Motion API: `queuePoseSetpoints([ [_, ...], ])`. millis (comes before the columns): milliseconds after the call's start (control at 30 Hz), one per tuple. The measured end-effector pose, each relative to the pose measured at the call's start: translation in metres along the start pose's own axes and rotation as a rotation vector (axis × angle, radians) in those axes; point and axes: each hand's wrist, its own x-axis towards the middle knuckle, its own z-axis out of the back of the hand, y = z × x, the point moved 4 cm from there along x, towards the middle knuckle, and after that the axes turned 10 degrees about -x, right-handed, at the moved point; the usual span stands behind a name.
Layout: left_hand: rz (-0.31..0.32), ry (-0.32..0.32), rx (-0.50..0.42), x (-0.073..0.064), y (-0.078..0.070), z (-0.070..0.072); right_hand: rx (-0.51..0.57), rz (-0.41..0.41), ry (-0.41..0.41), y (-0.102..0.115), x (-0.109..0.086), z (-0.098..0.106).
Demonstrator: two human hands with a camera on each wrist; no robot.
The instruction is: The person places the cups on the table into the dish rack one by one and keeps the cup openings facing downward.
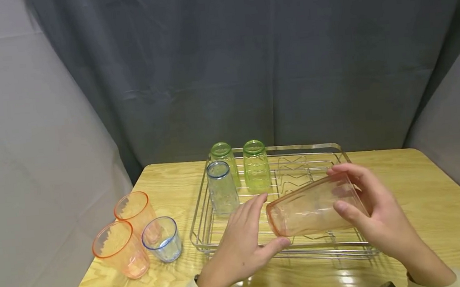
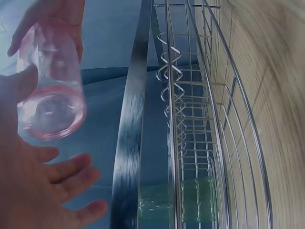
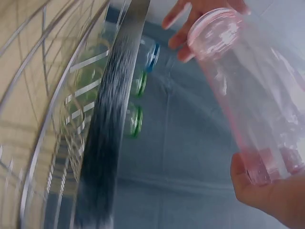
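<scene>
My right hand (image 1: 377,212) grips a clear orange tumbler (image 1: 313,207) near its wide mouth, holding it tilted nearly on its side above the wire dish rack (image 1: 300,246). The thick base points left, toward my left hand (image 1: 243,245). That hand has its fingers extended and thumb apart, close to the base; the left wrist view shows a gap between its fingers (image 2: 76,174) and the tumbler (image 2: 52,109). In the rack, a blue tumbler (image 1: 223,192) and two green tumblers, one at the back left (image 1: 221,152) and one beside it (image 1: 257,168), stand upside down.
Left of the rack, two orange tumblers, one nearer (image 1: 120,251) and one behind (image 1: 134,211), stand upright on the wooden table (image 1: 415,191) by a short blue-rimmed glass (image 1: 164,240). Grey curtains (image 1: 248,69) hang behind and at both sides.
</scene>
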Motion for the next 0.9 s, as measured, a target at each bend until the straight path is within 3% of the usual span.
queuePoseSetpoints([
  [133, 0.006, 0.017, -0.050, 0.000, -0.002, -0.002, 0.115, -0.075, 0.028, -0.003, 0.000, -0.003],
  [200, 0.000, 0.009, -0.102, 0.000, -0.003, -0.001, 0.142, -0.040, 0.020, -0.001, 0.000, -0.004],
  [367, -0.043, -0.035, -0.275, 0.000, -0.005, 0.004, 0.091, 0.020, 0.048, 0.001, 0.003, -0.006],
  [500, -0.076, -0.065, -0.338, -0.001, -0.006, 0.008, -0.022, -0.046, 0.116, -0.006, 0.002, -0.010],
  [600, -0.137, -0.096, -0.356, -0.001, -0.008, 0.010, -0.067, -0.058, 0.126, -0.012, -0.001, -0.013],
  [767, -0.288, -0.189, -0.349, 0.000, -0.014, 0.014, 0.024, -0.067, 0.147, -0.021, -0.003, -0.021],
  [900, -0.347, -0.235, -0.352, 0.001, -0.017, 0.016, 0.067, -0.078, 0.165, -0.024, -0.003, -0.026],
])
